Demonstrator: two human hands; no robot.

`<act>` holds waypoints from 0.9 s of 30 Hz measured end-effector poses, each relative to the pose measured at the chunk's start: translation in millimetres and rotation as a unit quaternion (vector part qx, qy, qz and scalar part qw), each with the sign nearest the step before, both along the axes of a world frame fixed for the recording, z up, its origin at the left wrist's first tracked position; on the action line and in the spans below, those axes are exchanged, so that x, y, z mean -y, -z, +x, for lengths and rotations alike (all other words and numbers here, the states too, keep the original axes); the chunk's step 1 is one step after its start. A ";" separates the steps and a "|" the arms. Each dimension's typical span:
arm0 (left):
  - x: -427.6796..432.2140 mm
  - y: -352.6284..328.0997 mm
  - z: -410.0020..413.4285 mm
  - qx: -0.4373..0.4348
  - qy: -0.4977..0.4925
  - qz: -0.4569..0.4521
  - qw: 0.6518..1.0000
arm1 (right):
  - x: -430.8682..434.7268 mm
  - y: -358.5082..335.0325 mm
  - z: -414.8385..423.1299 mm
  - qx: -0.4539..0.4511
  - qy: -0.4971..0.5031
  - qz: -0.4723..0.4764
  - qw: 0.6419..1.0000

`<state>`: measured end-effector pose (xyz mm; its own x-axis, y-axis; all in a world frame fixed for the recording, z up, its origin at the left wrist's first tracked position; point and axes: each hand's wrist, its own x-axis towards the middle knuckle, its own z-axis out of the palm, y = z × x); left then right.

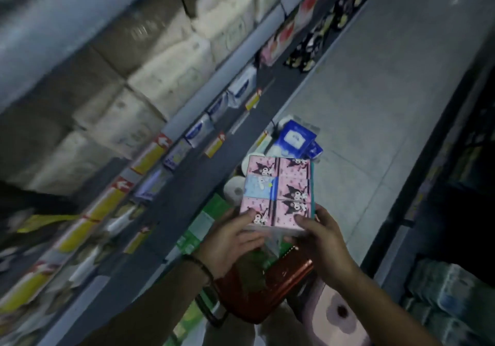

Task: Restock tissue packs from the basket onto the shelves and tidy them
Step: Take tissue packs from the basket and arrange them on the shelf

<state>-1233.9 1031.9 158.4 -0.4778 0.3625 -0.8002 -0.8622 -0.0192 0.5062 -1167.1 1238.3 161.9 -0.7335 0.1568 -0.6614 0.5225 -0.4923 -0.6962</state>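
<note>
A pink cartoon-print tissue multipack is held flat in front of me, above a red basket. My left hand grips its near left corner, thumb on top. My right hand grips its near right corner. Both hands are closed on the pack. The shelves run along the left, blurred, with large white tissue bundles above and small blue-and-white packs lower down.
Blue tissue packs and white rolls lie on the floor beyond the pack. Green packs sit low beside the basket. A pink roll is near my feet. More stock fills dark shelving on the right.
</note>
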 end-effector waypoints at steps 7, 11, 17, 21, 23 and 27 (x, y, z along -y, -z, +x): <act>34.9 -145.4 -24.5 -0.128 -0.002 -0.003 0.992 | 15.5 -128.4 -20.2 -0.025 -0.009 0.084 0.996; 53.4 -229.1 -30.9 -0.267 0.018 -0.045 0.963 | 20.0 -198.7 -30.0 -0.053 0.020 0.224 0.973; 70.4 -312.8 -14.5 -0.693 0.096 -0.247 0.670 | 24.9 -297.9 -50.2 0.029 -0.088 0.048 0.995; 82.6 -348.0 -13.5 -0.831 0.134 -0.262 0.472 | 23.1 -347.6 -67.8 -0.047 -0.145 -0.049 0.987; 88.2 -363.6 -12.6 -0.795 0.109 -0.270 0.533 | 24.6 -366.4 -73.8 -0.107 -0.136 -0.054 0.983; 81.8 -392.0 0.9 -0.466 -0.068 -0.121 0.874 | 35.2 -389.8 -82.7 -0.239 -0.081 -0.040 0.967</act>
